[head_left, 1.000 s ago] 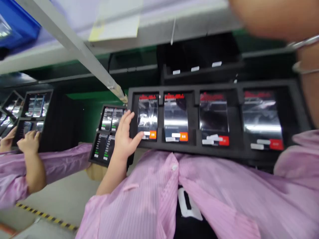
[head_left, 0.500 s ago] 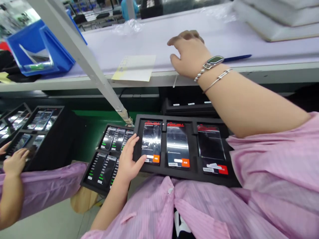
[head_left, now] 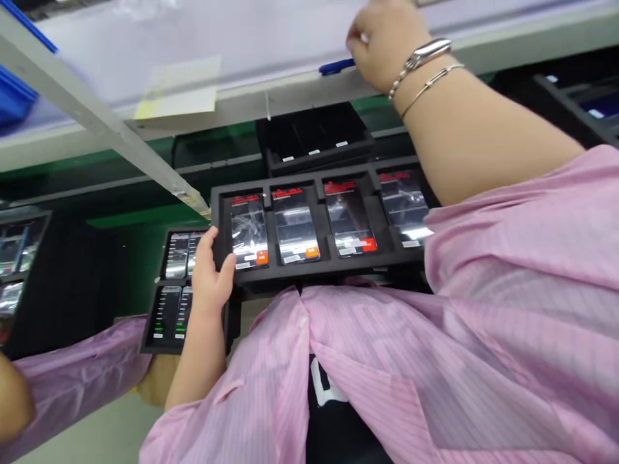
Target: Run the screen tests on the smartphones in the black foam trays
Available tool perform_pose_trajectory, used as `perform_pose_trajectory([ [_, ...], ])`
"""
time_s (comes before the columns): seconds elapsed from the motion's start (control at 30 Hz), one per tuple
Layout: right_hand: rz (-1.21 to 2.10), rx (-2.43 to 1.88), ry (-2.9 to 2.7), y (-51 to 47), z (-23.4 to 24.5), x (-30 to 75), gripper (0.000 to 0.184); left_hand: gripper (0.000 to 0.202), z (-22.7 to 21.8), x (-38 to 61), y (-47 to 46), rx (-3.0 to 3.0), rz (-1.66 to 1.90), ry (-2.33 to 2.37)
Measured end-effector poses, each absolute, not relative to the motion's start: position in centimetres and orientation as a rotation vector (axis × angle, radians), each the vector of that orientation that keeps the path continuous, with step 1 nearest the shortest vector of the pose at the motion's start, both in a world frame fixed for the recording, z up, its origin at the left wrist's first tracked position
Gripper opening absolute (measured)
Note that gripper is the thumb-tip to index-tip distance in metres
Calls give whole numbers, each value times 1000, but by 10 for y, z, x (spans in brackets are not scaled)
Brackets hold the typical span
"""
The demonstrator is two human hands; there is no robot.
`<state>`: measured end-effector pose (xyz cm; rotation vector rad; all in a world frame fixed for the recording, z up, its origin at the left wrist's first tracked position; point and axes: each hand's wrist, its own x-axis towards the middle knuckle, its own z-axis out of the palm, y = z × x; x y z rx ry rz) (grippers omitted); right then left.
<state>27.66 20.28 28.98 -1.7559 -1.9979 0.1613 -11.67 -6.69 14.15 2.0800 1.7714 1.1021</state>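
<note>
Black foam tray (head_left: 309,182) rests against the front of a pink striped smock (head_left: 387,361), and the left hand (head_left: 210,277) grasps its left end: the fingers curve up the outer edge while the thumb lies over the lower rim, just beside the first compartment. Four compartments run along the tray, each holding a glossy phone (head_left: 249,229) with a red heading at the top and an orange or red tag low on the right.

The right hand (head_left: 387,42) is at the front edge of the white tabletop (head_left: 242,38), fingers bunched and curled. A blue pen (head_left: 336,66) pokes out just beside them; whether it is held or only touched cannot be told.

Below that tabletop edge sits a smaller black tray (head_left: 314,138) with white labels. Left of the left hand, a second black tray (head_left: 146,347) holds phones in two rows, their screens showing green bars. A paper sheet (head_left: 176,87) lies on the tabletop, and a co-worker's pink sleeve (head_left: 72,380) enters at the left.
</note>
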Motion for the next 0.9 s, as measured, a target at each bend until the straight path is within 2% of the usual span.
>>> perform_pose_trajectory([
  [0.07,138,-1572,-2078,194,281,283,48,71,150,-108,-64,2098,1057,1857],
  [0.13,56,-1454,-2224,186,269,286,31,76,163,-94,-64,2142,1038,1954],
  [0.17,17,-1455,-2276,183,263,287,30,78,170,-87,-65,2170,1034,1985],
  [0.27,86,-1492,-2226,170,249,287,39,73,182,-67,-73,2297,1054,1922],
  [0.4,263,-1457,-1976,144,226,296,40,61,172,-59,-77,2428,1171,1745],
  [0.53,505,-1565,-2166,123,191,300,46,65,158,-58,-74,2374,1176,1829],
  [0.63,536,-1604,-2378,119,173,295,45,72,158,-57,-75,2355,1159,1815],
  [0.77,494,-1567,-2441,125,172,291,44,76,158,-57,-78,2350,1217,1808],
  [0.9,355,-1512,-2323,120,195,292,37,77,155,-60,-78,2377,1261,1789],
])
